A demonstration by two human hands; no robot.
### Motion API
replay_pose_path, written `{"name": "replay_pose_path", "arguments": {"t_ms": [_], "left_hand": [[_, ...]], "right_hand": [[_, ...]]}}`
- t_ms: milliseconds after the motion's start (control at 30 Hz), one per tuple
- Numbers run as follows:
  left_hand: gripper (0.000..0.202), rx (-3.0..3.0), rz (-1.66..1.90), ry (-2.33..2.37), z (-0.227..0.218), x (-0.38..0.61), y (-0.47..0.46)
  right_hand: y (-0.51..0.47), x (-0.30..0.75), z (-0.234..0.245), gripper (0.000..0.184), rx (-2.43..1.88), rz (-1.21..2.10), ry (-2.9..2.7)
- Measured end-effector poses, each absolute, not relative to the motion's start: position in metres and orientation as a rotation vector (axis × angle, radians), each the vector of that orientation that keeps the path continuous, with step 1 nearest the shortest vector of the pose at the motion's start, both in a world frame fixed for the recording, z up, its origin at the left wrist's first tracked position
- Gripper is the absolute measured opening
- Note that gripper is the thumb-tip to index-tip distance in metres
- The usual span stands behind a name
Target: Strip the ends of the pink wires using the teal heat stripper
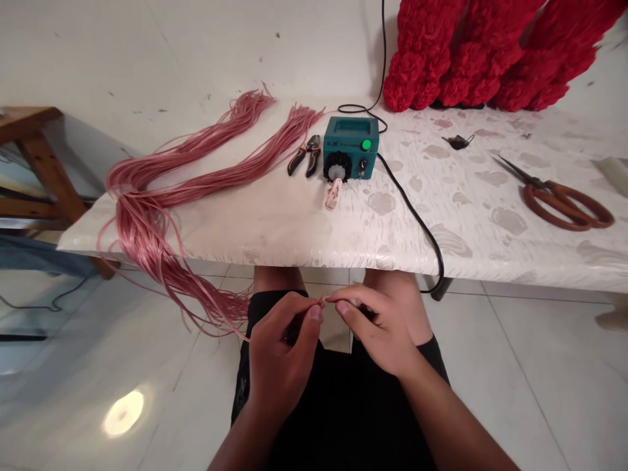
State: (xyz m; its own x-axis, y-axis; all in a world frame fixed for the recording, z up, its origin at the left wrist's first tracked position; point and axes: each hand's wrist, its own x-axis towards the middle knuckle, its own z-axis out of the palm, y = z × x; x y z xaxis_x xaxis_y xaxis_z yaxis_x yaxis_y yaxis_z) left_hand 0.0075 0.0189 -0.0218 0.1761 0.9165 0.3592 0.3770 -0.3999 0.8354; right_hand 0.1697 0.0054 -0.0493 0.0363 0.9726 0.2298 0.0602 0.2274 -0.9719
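My left hand (pixel 282 347) and my right hand (pixel 377 327) are close together above my lap, with their fingertips meeting. Between them they pinch a thin pink cord (pixel 321 301), and the fingers hide most of it. A long bundle of glossy pink cords (pixel 147 209) lies on the white table (pixel 275 229), gathered near the left edge, with many strands hanging down toward the floor. Some loose strands reach close to my left hand. The table is beyond the reach of my fingertips.
A teal bench unit (pixel 350 147) with a green button and a black knob has a pink-sleeved clip (pixel 333 193) and a black cable (pixel 417 216). Orange-handled scissors (pixel 559 199), black-and-orange pliers (pixel 305 156) and a small dark object (pixel 458 141) lie nearby. Red fluffy material (pixel 471 59) stands behind.
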Motion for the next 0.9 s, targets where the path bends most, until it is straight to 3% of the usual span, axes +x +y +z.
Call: {"name": "replay_pose_path", "arguments": {"t_ms": [500,900], "left_hand": [[0.015,1.919,1.106,1.215,-0.021,0.013,0.015],[0.015,1.880,1.039,1.229,-0.014,0.018,0.011]], "right_hand": [[0.000,0.163,-0.058,0.028,-0.973,0.482,-1.394],[0.001,0.163,-0.053,0.021,-0.980,0.423,-1.392]]}}
